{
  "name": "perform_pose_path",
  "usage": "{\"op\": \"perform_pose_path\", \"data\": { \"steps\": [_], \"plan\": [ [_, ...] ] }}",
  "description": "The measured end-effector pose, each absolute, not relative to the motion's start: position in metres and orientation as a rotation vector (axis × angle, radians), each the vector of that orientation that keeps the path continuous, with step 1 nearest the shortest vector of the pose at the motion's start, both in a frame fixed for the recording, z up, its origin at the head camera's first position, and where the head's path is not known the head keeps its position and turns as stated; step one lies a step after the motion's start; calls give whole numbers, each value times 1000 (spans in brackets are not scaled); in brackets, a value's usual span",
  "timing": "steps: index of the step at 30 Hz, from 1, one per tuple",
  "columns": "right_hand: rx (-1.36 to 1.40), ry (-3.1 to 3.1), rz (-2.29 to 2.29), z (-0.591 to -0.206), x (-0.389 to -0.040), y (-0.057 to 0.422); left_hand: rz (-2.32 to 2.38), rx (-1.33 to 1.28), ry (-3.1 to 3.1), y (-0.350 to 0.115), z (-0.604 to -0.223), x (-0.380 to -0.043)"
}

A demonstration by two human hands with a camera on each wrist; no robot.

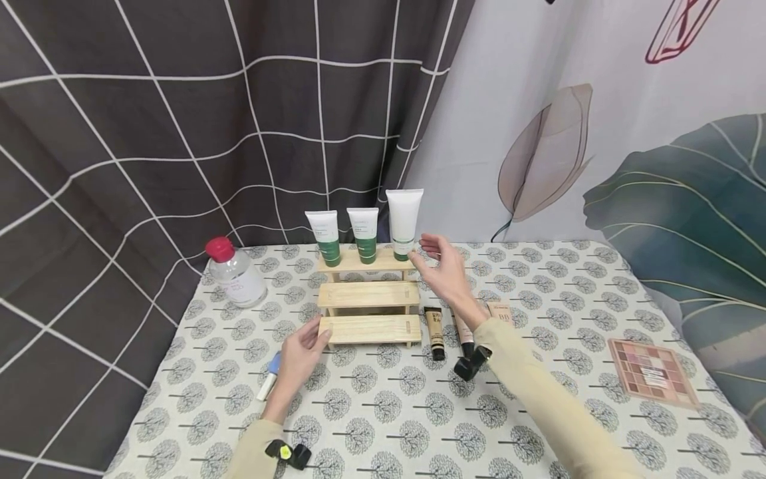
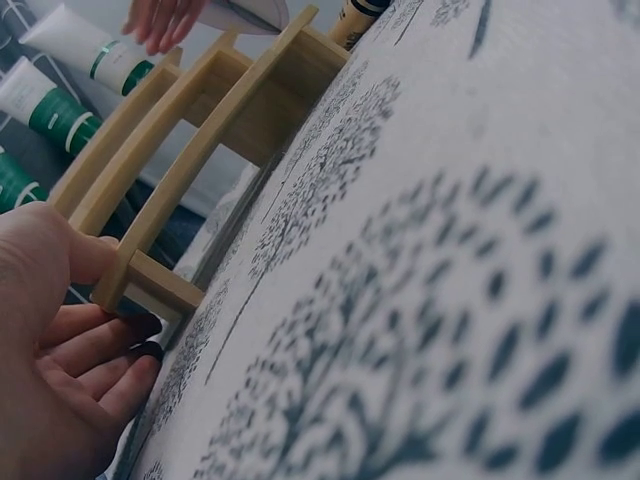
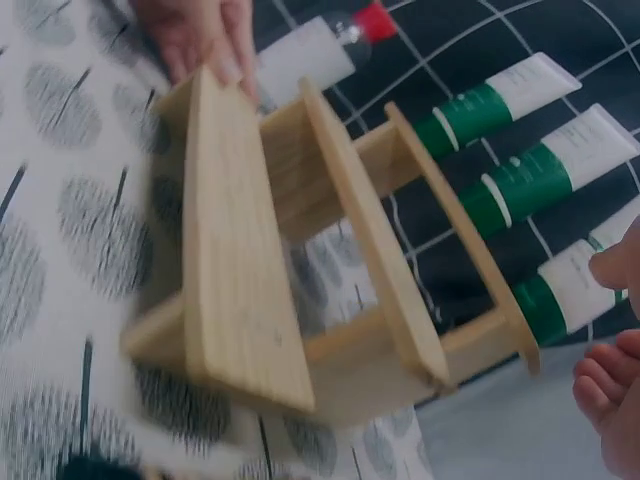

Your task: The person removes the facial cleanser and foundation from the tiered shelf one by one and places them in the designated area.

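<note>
A three-tier wooden display stand (image 1: 369, 295) is set on the patterned cloth. Along its top tier stand three white-and-green squeeze tubes, caps down: a left tube (image 1: 324, 237), a middle tube (image 1: 364, 234) and a taller right tube (image 1: 403, 223). My left hand (image 1: 300, 352) holds the left end of the bottom tier, thumb on the board and fingers beneath it, as the left wrist view shows. Beside the tall tube is my right hand (image 1: 445, 269), fingers loosely spread and thumb close to the tube's lower part.
Right of the stand lie a gold-and-black tube (image 1: 435, 332), a pinkish tube (image 1: 464, 336) partly behind the right forearm, and a BB tube (image 1: 500, 311). A makeup palette (image 1: 653, 372) lies far right. A red-capped bottle (image 1: 237, 276) stands left; a blue-and-white stick (image 1: 269, 377) lies by the left wrist.
</note>
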State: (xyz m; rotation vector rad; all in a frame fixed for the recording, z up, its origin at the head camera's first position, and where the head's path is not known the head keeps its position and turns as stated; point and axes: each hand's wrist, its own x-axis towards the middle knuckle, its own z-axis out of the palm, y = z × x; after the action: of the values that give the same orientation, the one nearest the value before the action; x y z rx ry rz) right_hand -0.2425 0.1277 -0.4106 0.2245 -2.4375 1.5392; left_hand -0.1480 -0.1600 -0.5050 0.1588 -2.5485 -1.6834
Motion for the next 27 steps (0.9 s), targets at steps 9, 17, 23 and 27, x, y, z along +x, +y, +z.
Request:
{"op": "perform_pose_path", "data": {
  "steps": [9, 17, 23, 27],
  "plan": [
    [195, -2403, 1548, -412, -256, 105, -1675, 149, -2542, -159, -505, -146],
    [209, -2292, 1507, -420, -263, 102, -1679, 142, -2542, -158, -506, -147],
    [230, -2252, 1496, -422, -262, 107, -1676, 139, -2542, -159, -505, -148],
    [209, -2246, 1462, -421, -263, 114, -1660, 136, -2547, -160, -506, -147]
  ]
}}
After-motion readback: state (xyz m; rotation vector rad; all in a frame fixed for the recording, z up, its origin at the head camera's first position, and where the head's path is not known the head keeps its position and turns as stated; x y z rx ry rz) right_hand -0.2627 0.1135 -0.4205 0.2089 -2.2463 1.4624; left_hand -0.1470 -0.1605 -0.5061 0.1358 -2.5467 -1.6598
